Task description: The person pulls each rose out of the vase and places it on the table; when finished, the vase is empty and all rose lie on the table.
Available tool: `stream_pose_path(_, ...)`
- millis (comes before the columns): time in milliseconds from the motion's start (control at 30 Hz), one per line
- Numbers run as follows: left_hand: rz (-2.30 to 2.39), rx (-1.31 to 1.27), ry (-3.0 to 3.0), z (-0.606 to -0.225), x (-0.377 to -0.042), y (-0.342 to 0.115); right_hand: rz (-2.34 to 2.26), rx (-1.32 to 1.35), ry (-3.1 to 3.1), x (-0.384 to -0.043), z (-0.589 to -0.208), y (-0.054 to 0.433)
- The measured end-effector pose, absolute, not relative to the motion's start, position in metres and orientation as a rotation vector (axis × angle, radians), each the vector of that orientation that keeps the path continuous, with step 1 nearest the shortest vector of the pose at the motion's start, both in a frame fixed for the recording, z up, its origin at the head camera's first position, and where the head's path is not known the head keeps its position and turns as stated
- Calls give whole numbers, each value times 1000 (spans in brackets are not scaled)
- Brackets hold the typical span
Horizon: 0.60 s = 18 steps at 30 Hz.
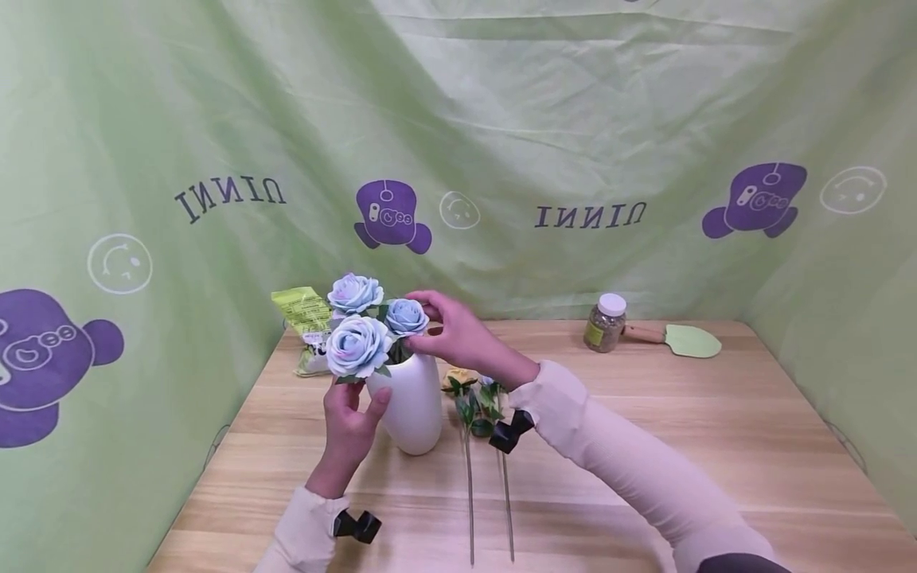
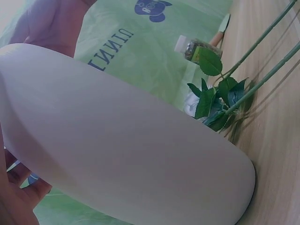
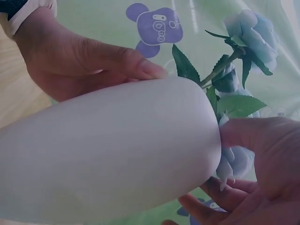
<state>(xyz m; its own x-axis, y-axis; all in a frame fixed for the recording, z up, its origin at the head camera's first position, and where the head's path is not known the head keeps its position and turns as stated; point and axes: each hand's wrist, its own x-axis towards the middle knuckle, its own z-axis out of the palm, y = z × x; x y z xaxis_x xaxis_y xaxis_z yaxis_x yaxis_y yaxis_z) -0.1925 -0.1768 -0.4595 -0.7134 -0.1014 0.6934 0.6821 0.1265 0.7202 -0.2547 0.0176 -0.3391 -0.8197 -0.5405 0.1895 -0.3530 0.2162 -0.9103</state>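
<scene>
A white vase [image 1: 412, 410] stands upright on the table with three light-blue roses in its mouth: a large front rose [image 1: 357, 346], one behind it [image 1: 355, 294] and a smaller one [image 1: 406, 317] at the right. My left hand [image 1: 351, 422] holds the vase's upper left side, its thumb lying along the wall just under the rim in the right wrist view. At the rim's right, my right hand [image 1: 454, 334] has thumb and fingers around the smaller rose. Petals show between them in the right wrist view, while the stems inside the vase are hidden.
Two more flower stems [image 1: 470, 493] lie right of the vase, with a yellow bloom [image 1: 458, 377] at the far end. Behind the roses stands a green bag [image 1: 304, 314]. A white-lidded jar [image 1: 605, 325] and a trowel [image 1: 691, 341] are at the back right, before a green curtain [image 1: 501, 263].
</scene>
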Motion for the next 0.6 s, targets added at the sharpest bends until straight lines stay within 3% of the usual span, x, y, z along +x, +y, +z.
stream_pose_path(600,-1670,-572,-1754,-461,-193,-175,-1872,-765,2324,-251,-347,13)
